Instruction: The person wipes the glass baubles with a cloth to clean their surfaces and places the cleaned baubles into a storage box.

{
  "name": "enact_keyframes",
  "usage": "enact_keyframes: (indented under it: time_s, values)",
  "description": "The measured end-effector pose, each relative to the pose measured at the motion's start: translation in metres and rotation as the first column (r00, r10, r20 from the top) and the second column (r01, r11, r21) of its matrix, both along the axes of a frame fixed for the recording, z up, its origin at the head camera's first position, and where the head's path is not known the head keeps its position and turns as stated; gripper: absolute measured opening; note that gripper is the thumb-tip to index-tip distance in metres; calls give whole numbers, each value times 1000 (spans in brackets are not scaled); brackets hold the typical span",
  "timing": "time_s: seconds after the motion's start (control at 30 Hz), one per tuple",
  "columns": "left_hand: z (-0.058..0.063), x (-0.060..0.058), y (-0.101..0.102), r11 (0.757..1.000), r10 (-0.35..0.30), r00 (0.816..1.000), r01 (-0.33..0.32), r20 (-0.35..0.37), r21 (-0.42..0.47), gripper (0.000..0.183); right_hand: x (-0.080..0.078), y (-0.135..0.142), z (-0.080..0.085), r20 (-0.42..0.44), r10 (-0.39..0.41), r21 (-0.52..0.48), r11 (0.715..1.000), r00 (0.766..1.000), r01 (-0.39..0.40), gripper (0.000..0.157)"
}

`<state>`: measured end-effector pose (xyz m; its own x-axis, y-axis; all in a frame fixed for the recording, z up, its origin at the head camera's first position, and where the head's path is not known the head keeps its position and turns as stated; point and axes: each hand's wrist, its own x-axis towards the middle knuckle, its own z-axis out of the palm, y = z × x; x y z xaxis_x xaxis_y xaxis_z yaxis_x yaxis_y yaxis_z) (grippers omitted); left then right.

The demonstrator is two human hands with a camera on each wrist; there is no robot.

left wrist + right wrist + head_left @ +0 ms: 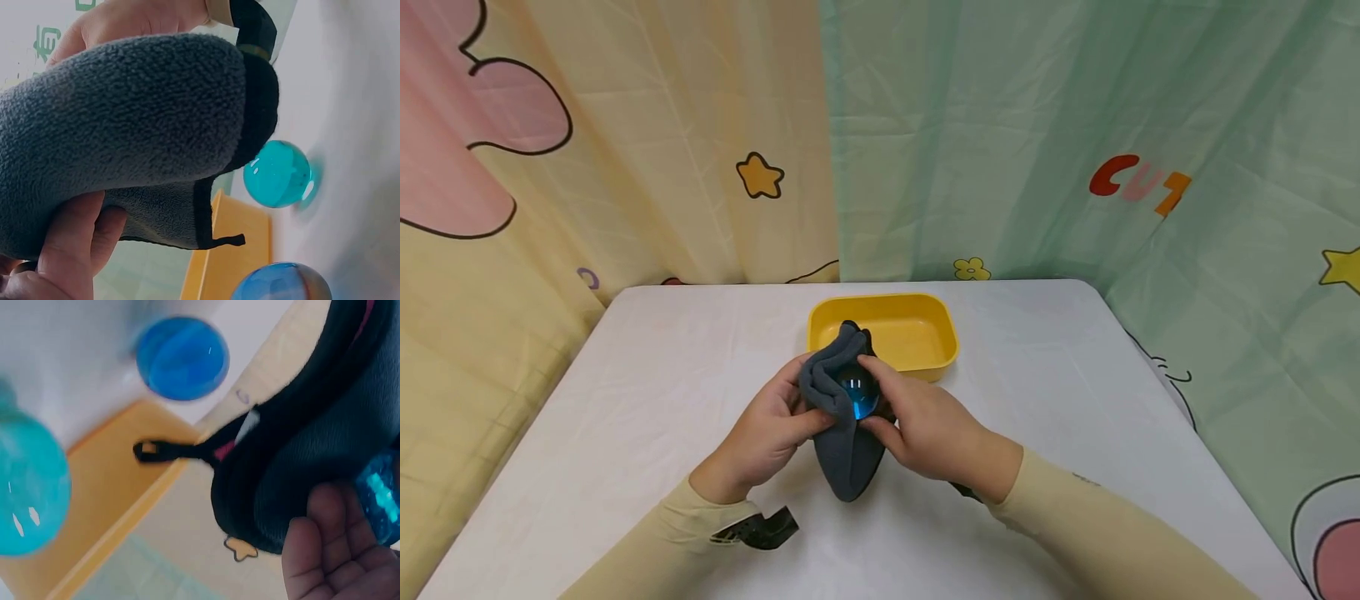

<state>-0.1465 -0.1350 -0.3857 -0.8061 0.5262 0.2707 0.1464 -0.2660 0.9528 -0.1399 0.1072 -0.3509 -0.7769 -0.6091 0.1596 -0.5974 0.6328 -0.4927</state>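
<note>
A dark grey towel point(848, 458) with black edging hangs folded between my two hands over the table. My left hand point(763, 429) grips its left side, thumb in front and fingers behind. A clear blue ball point(859, 393) lies against the towel's fold. My right hand point(936, 423) pinches this ball between thumb and fingers, with towel behind it. In the right wrist view the ball point(380, 497) shows only in part, beside the fingers. The towel's black hanging loop point(165, 451) sticks out at one corner.
A yellow tray point(940, 368) stands just beyond the towel on the white table point(625, 433). Near it rest a teal ball point(277, 174) and a blue ball point(183, 358), both hidden in the head view. Printed curtains point(1015, 150) hang behind the table.
</note>
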Motion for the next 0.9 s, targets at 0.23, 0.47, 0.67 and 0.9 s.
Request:
enact_keyframes:
  time_s: [0.23,0.47,0.67,0.9]
  values:
    - [1,-1,0,1000,-16,1000,16,2,-7,65,-2,2,4,-113,-6,75,997,994,15,77]
    - [3,-2,0,1000,-12,1000,11,-8,-18,64,-3,2,4,-103,-28,49,998,994,33,75]
    - [3,-2,0,999,-5,1000,5,-3,-36,64,-4,4,1,-147,8,32,999,989,-4,69]
    - [3,-1,2,997,16,1000,-16,-7,-70,64,-3,4,-4,86,-37,-98,994,996,45,54]
